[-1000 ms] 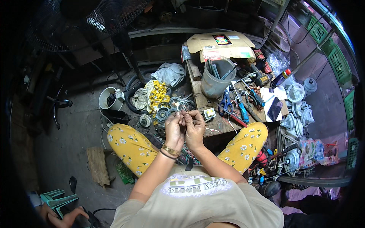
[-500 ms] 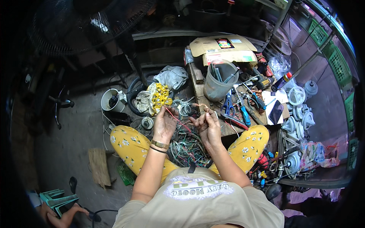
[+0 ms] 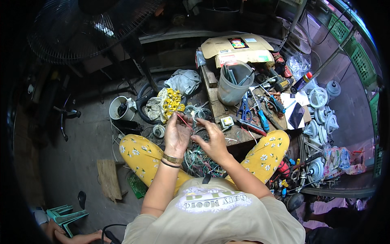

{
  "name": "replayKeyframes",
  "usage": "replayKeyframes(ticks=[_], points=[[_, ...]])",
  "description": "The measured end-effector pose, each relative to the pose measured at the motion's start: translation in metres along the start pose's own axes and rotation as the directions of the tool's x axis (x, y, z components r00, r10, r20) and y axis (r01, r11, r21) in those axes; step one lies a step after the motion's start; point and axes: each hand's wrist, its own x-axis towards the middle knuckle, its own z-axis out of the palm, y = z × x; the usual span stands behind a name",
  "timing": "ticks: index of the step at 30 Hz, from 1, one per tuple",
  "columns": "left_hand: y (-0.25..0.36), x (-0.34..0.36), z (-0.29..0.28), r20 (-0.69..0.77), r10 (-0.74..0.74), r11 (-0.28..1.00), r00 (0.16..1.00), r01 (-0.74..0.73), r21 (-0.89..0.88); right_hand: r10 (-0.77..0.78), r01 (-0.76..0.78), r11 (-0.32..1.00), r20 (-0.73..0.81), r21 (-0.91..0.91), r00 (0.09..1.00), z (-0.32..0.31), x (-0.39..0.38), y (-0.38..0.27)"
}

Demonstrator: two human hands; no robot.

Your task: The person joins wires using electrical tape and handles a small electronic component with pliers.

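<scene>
A thin red wire (image 3: 183, 120) is held in the closed fingers of my left hand (image 3: 176, 136), which is turned palm up over my lap. Close beside it is my right hand (image 3: 214, 143), its fingers apart, thumb and forefinger reaching toward the left hand. I see nothing gripped in the right one. Beneath both lies a tangle of coloured wires (image 3: 203, 162), partly hidden by my hands. Just beyond the fingertips sits a ring-shaped motor winding (image 3: 199, 113). A small white-and-yellow block (image 3: 226, 122) rests on the near edge of the wooden bench (image 3: 239, 137).
The bench carries a grey bucket (image 3: 232, 97), blue scissors (image 3: 244, 110), a blue-handled screwdriver (image 3: 263, 120) and cardboard (image 3: 239, 46). White fan motors (image 3: 323, 118) pile up at right. At left stand a white bucket (image 3: 122, 109), a yellow cloth (image 3: 172, 102) and a large fan (image 3: 93, 32).
My right hand has released the pale end of the wire, spread its fingers and shifted left toward my left hand. The white-and-yellow block has come into fuller view.
</scene>
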Motion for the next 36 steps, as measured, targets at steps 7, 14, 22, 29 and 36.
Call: replayKeyframes(ticks=[7,14,22,29,36], points=[[0.000,-0.003,0.000,0.028,0.004,1.000,1.000,-0.003,-0.018,0.064,-0.039,0.979,-0.122,0.200,0.990,0.023,0.008,0.009],[0.005,0.002,0.001,0.057,0.076,0.994,0.995,-0.071,-0.087,0.477,-0.479,0.549,0.215,0.685,0.852,0.019,-0.005,0.054],[-0.006,0.006,-0.001,-0.002,0.079,0.995,0.997,-0.079,-0.056,-0.019,0.029,0.992,-0.076,0.122,0.997,0.009,0.011,0.002],[-0.006,0.005,0.003,0.006,0.150,0.988,0.989,-0.150,-0.032,-0.038,0.058,0.972,-0.092,0.226,0.995,0.029,0.013,0.019],[-0.015,-0.002,0.014,0.127,0.216,0.872,0.968,-0.250,0.421,0.177,-0.170,0.940,0.004,0.295,0.984,0.032,0.014,0.022]])
